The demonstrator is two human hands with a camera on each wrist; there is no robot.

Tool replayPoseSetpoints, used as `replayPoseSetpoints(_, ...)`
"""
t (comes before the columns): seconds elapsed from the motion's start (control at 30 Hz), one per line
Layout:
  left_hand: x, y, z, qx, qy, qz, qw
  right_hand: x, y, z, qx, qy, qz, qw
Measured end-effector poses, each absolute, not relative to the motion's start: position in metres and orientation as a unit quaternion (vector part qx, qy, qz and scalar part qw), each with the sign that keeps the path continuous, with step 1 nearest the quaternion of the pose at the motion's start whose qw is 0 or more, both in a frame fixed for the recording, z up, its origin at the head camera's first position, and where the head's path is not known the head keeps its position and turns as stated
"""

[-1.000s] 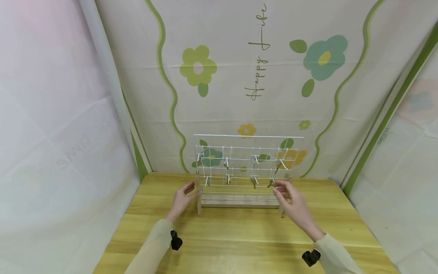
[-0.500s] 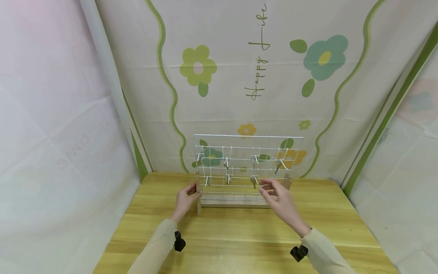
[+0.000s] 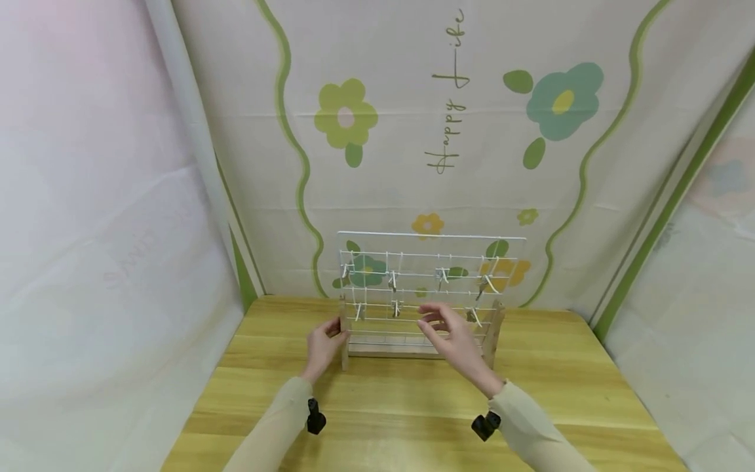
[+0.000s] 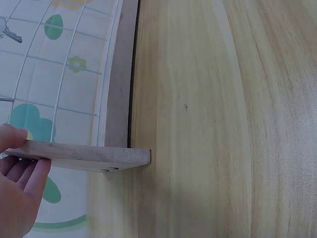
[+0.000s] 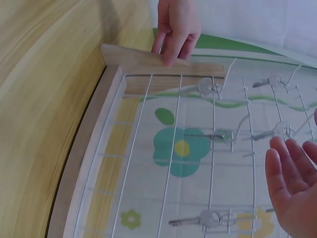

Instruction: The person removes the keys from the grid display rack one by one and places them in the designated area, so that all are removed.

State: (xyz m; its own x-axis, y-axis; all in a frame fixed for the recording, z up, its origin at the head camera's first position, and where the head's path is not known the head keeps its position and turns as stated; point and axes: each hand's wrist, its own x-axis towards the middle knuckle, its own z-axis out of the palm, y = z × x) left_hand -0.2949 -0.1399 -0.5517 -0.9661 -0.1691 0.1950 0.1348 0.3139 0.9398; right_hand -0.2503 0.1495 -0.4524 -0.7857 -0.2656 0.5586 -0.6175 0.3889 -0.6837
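Observation:
A white wire grid rack with wooden side legs stands on the table, and silver keys hang from its hooks in two rows. My left hand grips the left wooden leg, thumb on one face and fingers on the other. In front of the lower row is my right hand, its fingers loosely bent and nothing visible between them. It covers the third lower hook in the head view; a lower key shows just to its left. The right wrist view has the right fingertips close to a key.
The wooden table stretches in front of the rack and to both sides. Behind it hangs a white cloth with printed flowers, and more cloth closes off the left and right sides.
My right hand has moved left along the lower row, uncovering the rightmost lower hook and covering the third. My left hand has shifted slightly right at the wooden leg.

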Motion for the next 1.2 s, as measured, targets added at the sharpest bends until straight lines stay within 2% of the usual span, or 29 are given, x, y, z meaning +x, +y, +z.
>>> replayPoseSetpoints(0.17, -0.295, -0.14, -0.553, 0.008, -0.793, -0.595, 0.131, -0.255, 0.13, -0.453, 0.275, -0.806, 0.496, 0.169)
replayPoseSetpoints(0.47, -0.295, -0.141, -0.557, 0.005, -0.785, -0.606, 0.128, -0.24, 0.094, -0.424, 0.275, -0.795, 0.522, 0.141)
replayPoseSetpoints(1.2, -0.295, -0.141, -0.559, -0.005, -0.786, -0.601, 0.147, -0.259, 0.038, -0.416, 0.251, -0.743, 0.602, 0.147)
